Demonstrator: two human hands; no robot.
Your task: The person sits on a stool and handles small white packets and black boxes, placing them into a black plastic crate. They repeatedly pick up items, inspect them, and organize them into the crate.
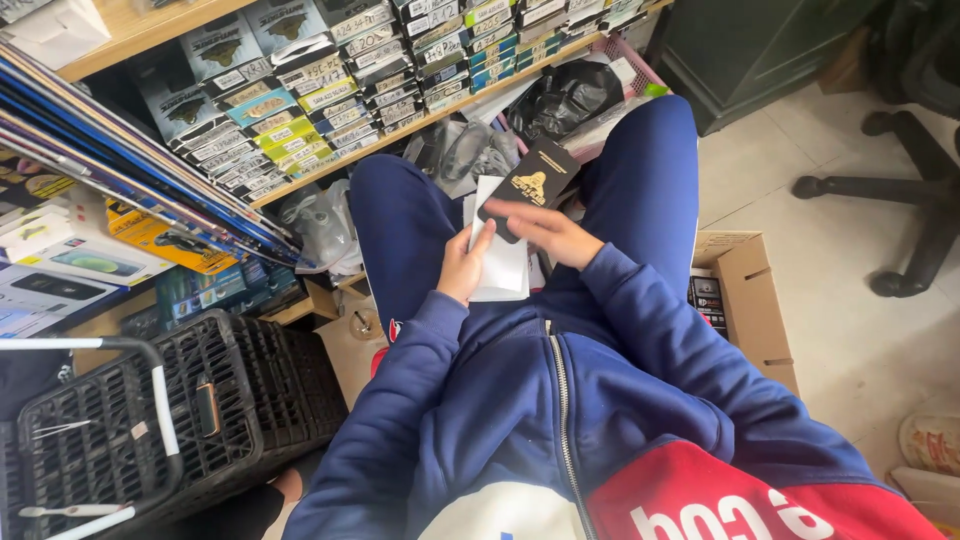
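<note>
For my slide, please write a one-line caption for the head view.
Seated person's left hand holds white flat packs; right hand holds a black card box beside stocked shelves.

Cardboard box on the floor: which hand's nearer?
Right. The right hand holds a black packet over the lap, on the cardboard box side. The left hand holds white packets farther from it, across the lap.

A small retail shop or stockroom for phone accessories was shown. A wooden shelf point(440, 112) was packed with rows of small labelled boxes point(330, 95), and boxed gadgets point(70, 265) were stacked at the left. A black plastic crate point(170, 420) and an open cardboard carton point(745, 300) were set on the tiled floor point(850, 330).
</note>
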